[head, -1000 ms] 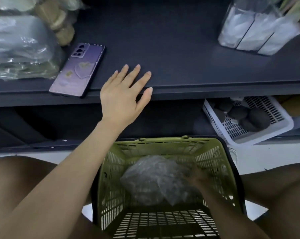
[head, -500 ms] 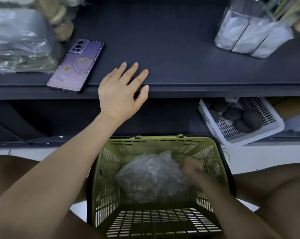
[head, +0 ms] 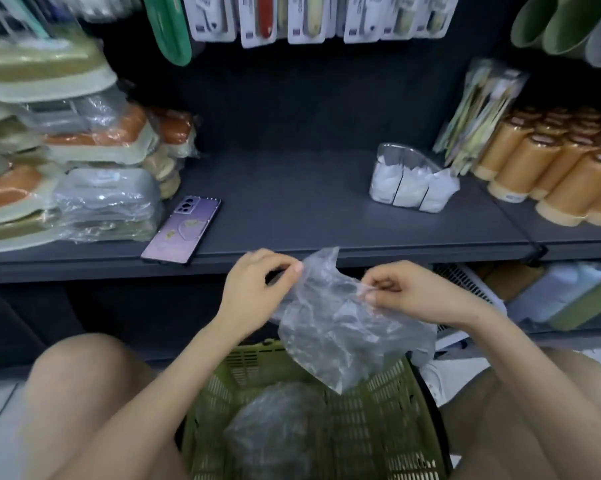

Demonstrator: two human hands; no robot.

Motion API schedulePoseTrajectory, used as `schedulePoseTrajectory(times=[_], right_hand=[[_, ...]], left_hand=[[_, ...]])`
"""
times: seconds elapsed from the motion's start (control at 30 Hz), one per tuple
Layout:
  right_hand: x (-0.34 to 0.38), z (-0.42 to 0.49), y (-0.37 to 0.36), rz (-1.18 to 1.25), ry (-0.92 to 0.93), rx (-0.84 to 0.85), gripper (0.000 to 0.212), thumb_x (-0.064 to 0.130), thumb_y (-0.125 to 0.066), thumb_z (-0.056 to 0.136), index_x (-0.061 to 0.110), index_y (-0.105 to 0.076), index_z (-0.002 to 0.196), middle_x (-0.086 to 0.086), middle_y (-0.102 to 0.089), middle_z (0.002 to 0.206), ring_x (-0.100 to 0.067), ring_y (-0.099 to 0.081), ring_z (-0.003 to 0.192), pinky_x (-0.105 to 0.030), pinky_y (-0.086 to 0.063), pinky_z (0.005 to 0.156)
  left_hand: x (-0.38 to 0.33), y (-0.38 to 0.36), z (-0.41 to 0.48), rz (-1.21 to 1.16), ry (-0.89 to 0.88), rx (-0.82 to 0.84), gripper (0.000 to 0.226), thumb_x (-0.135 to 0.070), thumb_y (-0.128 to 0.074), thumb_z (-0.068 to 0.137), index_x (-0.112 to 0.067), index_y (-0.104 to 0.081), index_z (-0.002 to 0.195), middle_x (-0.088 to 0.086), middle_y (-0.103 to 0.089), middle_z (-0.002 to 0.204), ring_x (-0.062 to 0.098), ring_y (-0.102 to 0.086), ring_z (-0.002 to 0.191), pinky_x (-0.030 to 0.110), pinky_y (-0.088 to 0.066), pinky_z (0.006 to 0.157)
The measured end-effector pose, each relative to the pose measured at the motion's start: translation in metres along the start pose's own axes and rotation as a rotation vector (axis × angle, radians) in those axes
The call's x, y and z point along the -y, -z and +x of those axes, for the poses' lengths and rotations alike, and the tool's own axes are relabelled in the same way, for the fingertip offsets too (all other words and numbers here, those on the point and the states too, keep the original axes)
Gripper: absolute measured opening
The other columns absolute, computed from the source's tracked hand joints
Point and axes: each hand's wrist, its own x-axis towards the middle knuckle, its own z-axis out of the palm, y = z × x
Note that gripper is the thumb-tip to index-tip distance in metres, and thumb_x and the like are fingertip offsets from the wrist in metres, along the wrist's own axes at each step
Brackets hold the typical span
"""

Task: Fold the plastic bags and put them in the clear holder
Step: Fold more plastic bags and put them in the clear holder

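A crumpled clear plastic bag (head: 333,327) hangs in the air in front of the shelf edge, above the green basket (head: 389,410). My left hand (head: 254,289) pinches its upper left edge and my right hand (head: 410,292) pinches its upper right edge. More crumpled clear bags (head: 278,427) lie in a heap inside the basket. The clear holder (head: 410,181) stands on the dark shelf at the right, with white folded bags in its compartments.
A purple phone (head: 183,230) lies at the shelf's front edge, left of my hands. Wrapped trays (head: 67,174) are stacked on the left, orange cylinders (head: 562,174) on the right. A white basket (head: 465,282) sits on the lower shelf. My knees flank the green basket.
My right hand lifted one bag out of the basket. My left hand left the shelf edge and took the bag's other edge. The camera tilted up.
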Motion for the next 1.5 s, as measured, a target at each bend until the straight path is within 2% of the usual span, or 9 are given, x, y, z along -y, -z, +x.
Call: schedulePoseTrajectory(times=[0.17, 0.3, 0.47, 0.73, 0.9, 1.03, 1.17, 1.37, 1.5], right_hand=[[0.028, -0.004, 0.024, 0.193, 0.082, -0.173, 0.004, 0.010, -0.074, 0.083, 0.011, -0.070, 0.081, -0.010, -0.069, 0.075, -0.012, -0.062, 0.067, -0.023, -0.049, 0.064], [0.037, 0.001, 0.016, 0.052, 0.104, -0.327, 0.021, 0.017, -0.082, 0.074, 0.026, -0.063, 0.069, 0.013, -0.060, 0.062, -0.001, -0.053, 0.060, -0.020, -0.044, 0.063], [0.051, 0.003, 0.005, -0.220, 0.192, -0.435, 0.021, 0.027, -0.079, 0.075, 0.031, -0.059, 0.071, 0.010, -0.060, 0.076, -0.007, -0.056, 0.074, -0.027, -0.044, 0.071], [0.044, -0.007, 0.007, 0.007, 0.096, 0.094, 0.033, 0.039, -0.067, 0.087, 0.036, -0.062, 0.120, 0.015, -0.070, 0.098, 0.002, -0.064, 0.088, -0.018, -0.051, 0.079], [0.040, 0.014, 0.014, 0.145, 0.160, -0.613, 0.026, 0.035, -0.068, 0.085, 0.045, -0.060, 0.108, 0.020, -0.069, 0.095, 0.001, -0.062, 0.090, -0.022, -0.049, 0.082], [0.050, 0.043, 0.021, 0.115, 0.201, -0.539, 0.053, 0.047, -0.067, 0.081, 0.045, -0.047, 0.129, 0.019, -0.054, 0.124, 0.003, -0.046, 0.117, -0.019, -0.037, 0.098], [0.058, 0.063, 0.020, 0.273, 0.237, -0.505, 0.004, 0.024, -0.073, 0.083, 0.021, -0.073, 0.086, 0.009, -0.070, 0.099, 0.001, -0.061, 0.095, -0.025, -0.046, 0.089], [0.043, 0.052, 0.026, 0.644, 0.158, -0.644, 0.009, 0.009, -0.071, 0.083, 0.013, -0.073, 0.075, 0.003, -0.073, 0.074, -0.004, -0.066, 0.073, -0.015, -0.051, 0.072], [0.034, 0.046, 0.028, 0.645, 0.111, -0.667, 0.012, 0.011, -0.069, 0.085, 0.007, -0.073, 0.074, -0.002, -0.072, 0.069, -0.007, -0.062, 0.062, -0.015, -0.051, 0.064]], left_hand=[[-0.035, 0.009, 0.012, -0.309, 0.324, 0.219, 0.082, -0.087, -0.042, 0.062, -0.035, -0.058, 0.122, -0.012, -0.063, 0.109, 0.008, -0.060, 0.105, 0.034, -0.048, 0.095], [-0.061, 0.020, 0.033, -0.503, 0.416, 0.270, 0.073, -0.089, -0.048, 0.061, -0.028, -0.066, 0.097, -0.011, -0.067, 0.100, 0.007, -0.063, 0.097, 0.033, -0.049, 0.090], [-0.071, 0.025, 0.050, -0.574, 0.430, 0.231, 0.030, -0.031, -0.071, 0.085, -0.016, -0.058, 0.062, -0.013, -0.053, 0.059, 0.002, -0.049, 0.056, 0.016, -0.035, 0.055], [-0.053, 0.046, 0.060, -1.134, 0.608, -0.124, 0.015, -0.007, -0.064, 0.086, -0.015, -0.064, 0.073, 0.002, -0.066, 0.073, 0.016, -0.064, 0.070, 0.027, -0.051, 0.069], [-0.042, 0.058, 0.053, -1.261, 0.616, -0.133, 0.009, -0.014, -0.061, 0.086, -0.013, -0.068, 0.091, 0.008, -0.072, 0.090, 0.023, -0.068, 0.087, 0.038, -0.051, 0.086], [-0.039, 0.062, 0.050, -1.264, 0.588, -0.092, 0.012, -0.019, -0.064, 0.075, -0.014, -0.071, 0.085, 0.010, -0.069, 0.091, 0.024, -0.067, 0.086, 0.042, -0.047, 0.090], [-0.034, 0.069, 0.048, -1.269, 0.580, -0.134, 0.023, -0.021, -0.064, 0.077, -0.010, -0.069, 0.097, 0.012, -0.068, 0.097, 0.026, -0.066, 0.092, 0.043, -0.047, 0.092], [-0.009, 0.087, 0.044, -1.212, 0.619, -0.264, 0.023, -0.019, -0.055, 0.092, -0.004, -0.065, 0.105, 0.012, -0.071, 0.095, 0.020, -0.070, 0.083, 0.033, -0.056, 0.074], [0.001, 0.088, 0.040, -1.098, 0.704, -0.220, 0.033, -0.019, -0.059, 0.092, 0.005, -0.062, 0.115, 0.022, -0.066, 0.110, 0.033, -0.063, 0.101, 0.046, -0.049, 0.096]])
